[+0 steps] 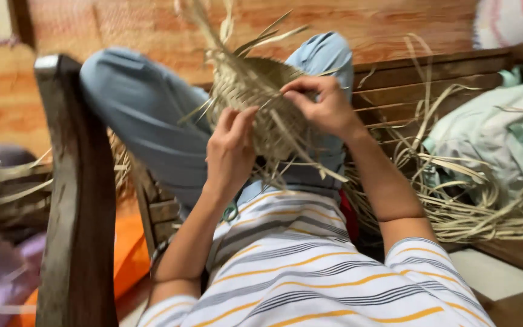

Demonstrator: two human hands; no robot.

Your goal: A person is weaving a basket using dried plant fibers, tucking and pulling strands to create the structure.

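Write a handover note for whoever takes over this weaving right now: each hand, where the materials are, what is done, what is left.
Left hand: grip closed on the near edge of the half-woven tan straw basket, which rests on the raised knees in light blue trousers.
Right hand: fingertips pinch a flat pale straw strip at the basket's right side.
Materials: the loose pile of pale straw strips lies to the right on the brown wooden bench, beside a pale green cloth bundle.
Done: the basket body is woven.
Left: many strip ends stick out unwoven at the top and sides.
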